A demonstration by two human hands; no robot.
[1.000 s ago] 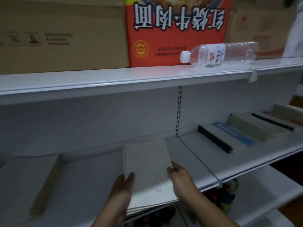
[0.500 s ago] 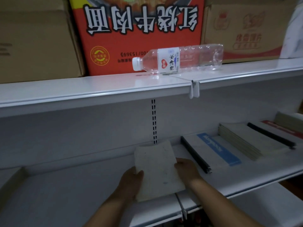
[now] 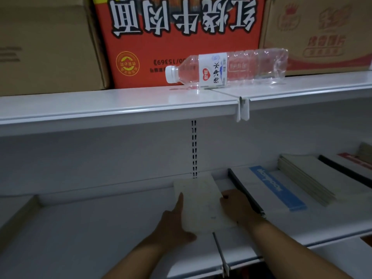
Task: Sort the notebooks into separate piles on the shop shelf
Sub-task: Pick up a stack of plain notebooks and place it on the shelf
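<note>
Stack: a pale, speckled stack of notebooks (image 3: 201, 204) lies flat on the lower shelf (image 3: 90, 234), over the seam where two shelf boards meet, with its far end close to the back wall.
Long axis: near to far, leaning slightly right toward the near end.
Left hand: the left hand (image 3: 175, 224) lies along the stack's left edge, forefinger stretched straight up the side and thumb near the near left corner; it presses sideways and does not curl round anything.
Right hand: the right hand (image 3: 237, 208) sits against the stack's right edge, fingers bent at that edge; whether they grip the covers or only push them I cannot tell.
Key relation: the stack lies between the two hands and just ahead of the wrists, so both are equally near, one on each long side.
Step, as I judge it: squaring and seating this pile; the hands need only let go outward.
Neighbours: just right lies a white notebook (image 3: 275, 190) with a black spine and blue band, then a grey pile (image 3: 314, 178), then dark-spined ones at the far right.
Risk: the right hand is tight against the black spine and could nudge it when it leaves.
Above: a clear bottle (image 3: 225, 67) lies on its side on the upper shelf, before a red box (image 3: 181, 37).
</note>
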